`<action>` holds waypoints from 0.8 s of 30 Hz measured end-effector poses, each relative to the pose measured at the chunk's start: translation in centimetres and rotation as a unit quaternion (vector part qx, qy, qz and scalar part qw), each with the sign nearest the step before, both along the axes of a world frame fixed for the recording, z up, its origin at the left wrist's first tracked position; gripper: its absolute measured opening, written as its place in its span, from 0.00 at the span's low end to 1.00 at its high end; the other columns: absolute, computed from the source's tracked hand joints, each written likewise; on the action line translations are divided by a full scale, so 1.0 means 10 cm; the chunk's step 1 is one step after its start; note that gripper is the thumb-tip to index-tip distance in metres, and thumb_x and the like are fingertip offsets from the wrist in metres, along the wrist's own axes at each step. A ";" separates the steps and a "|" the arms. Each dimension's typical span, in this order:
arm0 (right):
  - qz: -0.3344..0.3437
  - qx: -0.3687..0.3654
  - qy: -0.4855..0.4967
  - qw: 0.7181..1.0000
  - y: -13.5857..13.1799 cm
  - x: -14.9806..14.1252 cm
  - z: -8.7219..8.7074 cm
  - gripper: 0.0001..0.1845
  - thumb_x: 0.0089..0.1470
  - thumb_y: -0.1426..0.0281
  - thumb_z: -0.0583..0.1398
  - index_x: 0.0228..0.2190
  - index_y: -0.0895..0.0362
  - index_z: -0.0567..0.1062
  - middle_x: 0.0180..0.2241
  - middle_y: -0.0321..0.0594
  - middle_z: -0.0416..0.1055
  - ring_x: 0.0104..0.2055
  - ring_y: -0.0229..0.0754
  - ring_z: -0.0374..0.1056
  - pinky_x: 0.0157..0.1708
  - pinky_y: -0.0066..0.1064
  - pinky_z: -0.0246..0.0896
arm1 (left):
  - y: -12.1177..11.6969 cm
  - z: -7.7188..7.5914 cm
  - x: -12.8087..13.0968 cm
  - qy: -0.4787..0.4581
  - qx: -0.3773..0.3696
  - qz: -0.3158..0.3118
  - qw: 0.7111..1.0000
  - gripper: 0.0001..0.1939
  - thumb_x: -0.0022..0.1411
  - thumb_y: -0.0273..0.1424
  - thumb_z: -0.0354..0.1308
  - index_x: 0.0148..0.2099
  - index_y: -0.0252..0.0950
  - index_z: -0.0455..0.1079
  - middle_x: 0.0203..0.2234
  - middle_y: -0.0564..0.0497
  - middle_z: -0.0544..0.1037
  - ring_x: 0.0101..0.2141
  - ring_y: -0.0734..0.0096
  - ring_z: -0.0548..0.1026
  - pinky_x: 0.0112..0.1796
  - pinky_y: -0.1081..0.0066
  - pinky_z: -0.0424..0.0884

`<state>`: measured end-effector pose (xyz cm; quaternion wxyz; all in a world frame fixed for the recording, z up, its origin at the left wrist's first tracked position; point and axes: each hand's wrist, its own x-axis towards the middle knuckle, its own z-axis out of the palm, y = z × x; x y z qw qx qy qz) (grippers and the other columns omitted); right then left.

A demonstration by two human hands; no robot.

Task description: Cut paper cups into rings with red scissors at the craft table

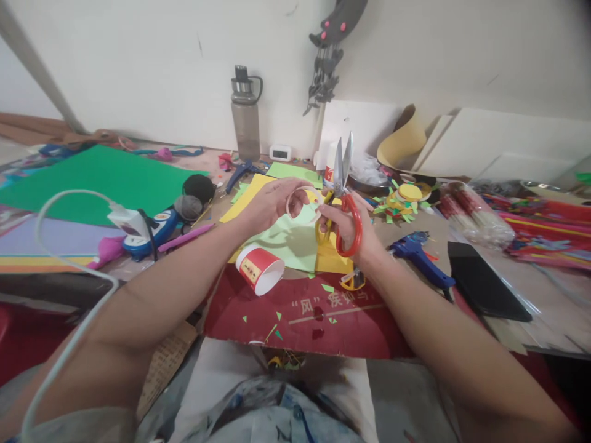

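Observation:
My left hand (276,202) is closed on a pale, thin curled strip (289,204) that forms an open loop, held above the sheets of paper. In my right hand (364,231) is a pair of scissors (340,169) with red and yellow handles, its blades pointing up and slightly apart. The right fingertips are close to the strip's other end; whether they pinch it I cannot tell. Below my hands a red and white paper cup (259,269) lies on its side. Light green paper (289,243) and yellow paper (247,200) lie under my hands.
Small green scraps dot the red board (305,326). A blue glue gun (422,261) and a black phone (484,283) lie right. At the back stands a grey bottle (246,123). On the left are a green sheet (101,184) and a white cable (76,192).

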<state>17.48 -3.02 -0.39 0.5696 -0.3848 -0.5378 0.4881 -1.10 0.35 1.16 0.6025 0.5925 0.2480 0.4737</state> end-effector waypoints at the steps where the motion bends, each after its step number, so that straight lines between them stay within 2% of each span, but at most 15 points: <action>1: 0.003 -0.002 0.006 1.000 0.00 0.00 0.01 0.25 0.41 0.58 0.72 0.37 0.52 0.69 0.23 0.28 0.66 0.24 0.34 0.65 0.22 0.28 0.62 | 0.00 0.00 0.00 -0.016 -0.029 -0.012 0.999 0.19 0.65 0.45 0.61 0.44 0.32 0.75 0.30 0.49 0.78 0.23 0.77 0.72 0.26 0.74 0.66; 4: 0.010 0.002 0.004 1.000 0.00 0.01 0.01 0.26 0.41 0.57 0.72 0.37 0.52 0.69 0.23 0.28 0.66 0.23 0.33 0.64 0.22 0.28 0.61 | 0.01 0.01 -0.02 -0.037 -0.067 -0.031 0.997 0.16 0.63 0.39 0.65 0.46 0.31 0.75 0.29 0.49 0.78 0.24 0.78 0.73 0.27 0.75 0.68; 8: 0.010 0.027 -0.011 1.000 0.03 0.03 -0.01 0.26 0.42 0.56 0.72 0.39 0.51 0.70 0.23 0.28 0.65 0.22 0.34 0.64 0.22 0.29 0.61 | 0.03 0.01 -0.05 -0.023 -0.047 -0.041 0.998 0.16 0.56 0.30 0.70 0.47 0.32 0.76 0.27 0.52 0.79 0.23 0.81 0.71 0.27 0.78 0.66; 10: -0.011 0.041 -0.017 0.999 0.04 0.04 -0.02 0.25 0.44 0.55 0.72 0.39 0.51 0.70 0.24 0.29 0.66 0.23 0.34 0.64 0.22 0.29 0.61 | 0.05 0.01 -0.06 -0.005 -0.036 -0.033 0.999 0.19 0.54 0.28 0.71 0.48 0.32 0.76 0.26 0.52 0.79 0.23 0.82 0.71 0.26 0.79 0.64; 13: -0.055 0.047 -0.019 0.997 0.06 0.04 -0.01 0.23 0.46 0.54 0.70 0.38 0.50 0.70 0.26 0.31 0.67 0.24 0.34 0.63 0.22 0.29 0.61 | 0.06 0.01 -0.06 0.002 -0.020 -0.003 1.000 0.22 0.53 0.28 0.72 0.50 0.33 0.75 0.27 0.51 0.81 0.24 0.81 0.74 0.25 0.80 0.64; 17: -0.058 0.040 -0.025 0.997 0.08 0.05 -0.01 0.22 0.48 0.52 0.68 0.39 0.49 0.68 0.27 0.31 0.66 0.24 0.35 0.62 0.22 0.29 0.61 | 0.06 0.03 -0.08 -0.013 0.005 0.023 1.000 0.25 0.51 0.29 0.74 0.51 0.33 0.74 0.27 0.52 0.81 0.25 0.79 0.75 0.25 0.79 0.65; 21: -0.079 0.081 -0.100 0.989 0.06 0.07 -0.01 0.22 0.50 0.51 0.67 0.40 0.49 0.68 0.24 0.30 0.64 0.21 0.36 0.59 0.21 0.32 0.60 | 0.03 0.05 -0.09 -0.005 -0.010 0.010 1.000 0.25 0.51 0.32 0.74 0.51 0.34 0.74 0.28 0.52 0.81 0.22 0.81 0.74 0.23 0.79 0.63; 24: -0.078 0.106 -0.139 0.981 0.03 0.07 0.00 0.24 0.49 0.53 0.69 0.43 0.49 0.69 0.23 0.30 0.65 0.22 0.37 0.60 0.24 0.34 0.62 | 0.00 0.08 -0.09 0.018 -0.039 -0.018 0.999 0.22 0.52 0.32 0.73 0.48 0.33 0.75 0.26 0.52 0.79 0.22 0.81 0.73 0.22 0.79 0.62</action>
